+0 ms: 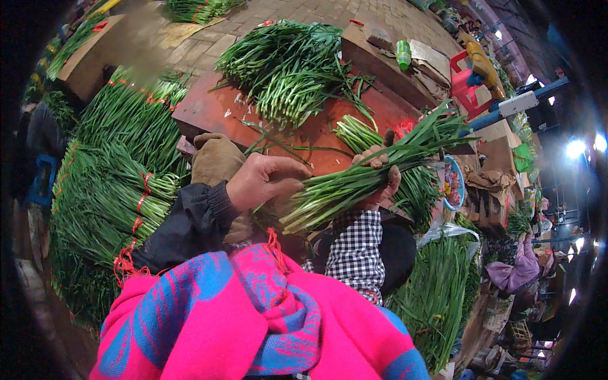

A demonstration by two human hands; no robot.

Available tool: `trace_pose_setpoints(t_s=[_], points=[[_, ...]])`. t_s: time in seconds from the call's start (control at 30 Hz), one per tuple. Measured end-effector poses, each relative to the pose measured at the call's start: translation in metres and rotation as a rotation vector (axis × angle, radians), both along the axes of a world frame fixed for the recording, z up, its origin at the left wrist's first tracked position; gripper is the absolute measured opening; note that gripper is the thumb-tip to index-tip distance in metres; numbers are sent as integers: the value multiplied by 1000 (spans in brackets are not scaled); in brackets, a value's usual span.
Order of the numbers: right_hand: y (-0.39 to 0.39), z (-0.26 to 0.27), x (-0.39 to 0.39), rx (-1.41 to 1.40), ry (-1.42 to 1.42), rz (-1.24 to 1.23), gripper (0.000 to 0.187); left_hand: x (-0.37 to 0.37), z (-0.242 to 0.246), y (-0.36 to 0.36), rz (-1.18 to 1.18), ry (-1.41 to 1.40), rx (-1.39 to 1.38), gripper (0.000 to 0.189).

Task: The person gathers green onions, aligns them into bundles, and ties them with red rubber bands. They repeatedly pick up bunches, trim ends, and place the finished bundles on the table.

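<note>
My right hand (388, 186), in a checked sleeve, is wrapped around a loose bunch of garlic chives (332, 192). Their pale stems point left and their green leaves spread to the upper right. At the bunch's left side is my left hand (259, 180), in a black sleeve, with its thumb and forefinger close together by the stems. Whether those fingertips pinch a stalk is hard to make out. Beyond my hands stands a reddish low table (327, 159). It carries a large loose pile of chives (289, 66) and a smaller bunch (358, 133) beside my right hand.
Bundles of chives tied with red strips (142, 194) are stacked at my left. More chives (432, 289) lie in clear plastic at my right. A green can (403, 54), a red plastic stool (465, 88) and a blue basin (455, 183) stand farther right.
</note>
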State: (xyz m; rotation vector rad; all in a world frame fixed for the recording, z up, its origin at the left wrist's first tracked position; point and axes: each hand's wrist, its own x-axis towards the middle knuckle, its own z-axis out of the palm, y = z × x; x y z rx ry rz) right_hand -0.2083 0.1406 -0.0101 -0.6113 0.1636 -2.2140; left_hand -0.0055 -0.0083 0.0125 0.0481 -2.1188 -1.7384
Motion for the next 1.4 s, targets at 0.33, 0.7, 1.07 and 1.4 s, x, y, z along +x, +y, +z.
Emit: trace_pose_setpoints(t_s=[0.33,0.7,1.07,1.4], points=[[7,2,-2,246,215,-357,29,-2,-5,-6,305,54,-280,12],[32,-5,-42,-282,41,-199,63,68,-52,-48,285,-399,-737,25],[1,19,16,407,114,-298,30,-27,-5,20,-82,-229,-269,90],[37,72,-10,537,16,-588,20,-38,-11,34,-87,-159,-148,39]])
